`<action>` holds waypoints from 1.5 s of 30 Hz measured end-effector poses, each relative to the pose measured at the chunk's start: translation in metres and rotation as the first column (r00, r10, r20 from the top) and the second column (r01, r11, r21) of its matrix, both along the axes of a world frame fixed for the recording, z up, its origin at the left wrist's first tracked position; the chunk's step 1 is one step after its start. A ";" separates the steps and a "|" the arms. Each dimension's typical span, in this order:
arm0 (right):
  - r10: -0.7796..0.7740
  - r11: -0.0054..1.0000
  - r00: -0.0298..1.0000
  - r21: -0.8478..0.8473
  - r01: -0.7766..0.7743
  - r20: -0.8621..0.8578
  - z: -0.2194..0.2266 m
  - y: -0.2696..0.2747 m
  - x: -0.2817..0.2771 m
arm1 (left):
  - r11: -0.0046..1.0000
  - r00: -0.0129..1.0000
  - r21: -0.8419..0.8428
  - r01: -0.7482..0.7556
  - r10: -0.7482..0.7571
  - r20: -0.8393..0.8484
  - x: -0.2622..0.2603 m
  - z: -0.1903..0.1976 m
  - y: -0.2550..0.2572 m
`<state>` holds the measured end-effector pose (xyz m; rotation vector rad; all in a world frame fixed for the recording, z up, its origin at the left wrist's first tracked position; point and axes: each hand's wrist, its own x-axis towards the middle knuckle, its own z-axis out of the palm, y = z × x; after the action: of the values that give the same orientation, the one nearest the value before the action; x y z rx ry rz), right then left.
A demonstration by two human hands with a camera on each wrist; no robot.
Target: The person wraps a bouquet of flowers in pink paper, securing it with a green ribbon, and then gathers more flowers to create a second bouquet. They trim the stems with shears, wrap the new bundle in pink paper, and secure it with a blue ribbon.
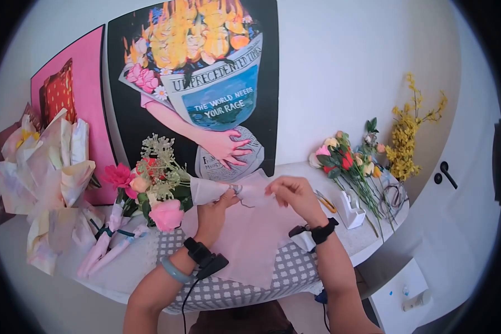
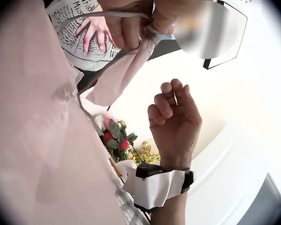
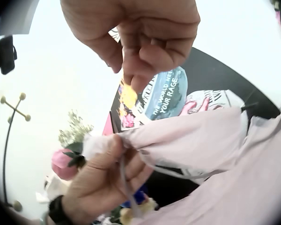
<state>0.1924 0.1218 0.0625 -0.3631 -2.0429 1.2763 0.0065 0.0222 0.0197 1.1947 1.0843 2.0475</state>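
My left hand (image 1: 210, 220) grips the gathered neck of a flower bouquet wrapped in pale pink paper (image 1: 203, 191). A thin grey ribbon (image 3: 126, 182) circles that neck under my left thumb, its loose ends hanging down. Pink rose (image 1: 167, 215) and white filler blossoms stick out to the left, while the wrapped stem end points right. My right hand (image 1: 299, 197) is raised beside the stem end, apart from the ribbon. In the left wrist view its fingers (image 2: 164, 105) are loosely bent with nothing between them. A wide pink sheet (image 1: 242, 245) spreads below both hands.
Paper-wrapped bouquets (image 1: 67, 167) stand at the left. At the right lie loose roses (image 1: 345, 158) with long stems, yellow flowers (image 1: 403, 145), a white tape dispenser (image 1: 350, 210) and an orange-handled tool (image 1: 325, 201). Paintings (image 1: 267, 83) lean on the wall behind the table.
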 end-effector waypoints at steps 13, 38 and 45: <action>0.262 0.951 0.953 -0.209 -0.228 0.153 -0.029 -0.009 -0.024 | 0.999 0.998 0.029 -0.030 0.029 0.062 0.011 0.006 -0.005; -0.018 0.956 0.993 0.293 -0.018 0.119 -0.027 0.014 -0.014 | 0.892 0.752 -0.114 0.438 -0.433 -0.498 -0.001 0.014 -0.010; -0.212 0.862 0.964 0.434 0.262 -0.160 -0.036 0.010 -0.023 | 0.953 0.800 -0.114 0.279 -0.297 -0.521 -0.006 0.008 -0.007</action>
<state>0.1691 0.1323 0.0263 -0.3073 -2.0526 0.6277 0.0006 0.0150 0.0282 1.8573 1.0786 1.4880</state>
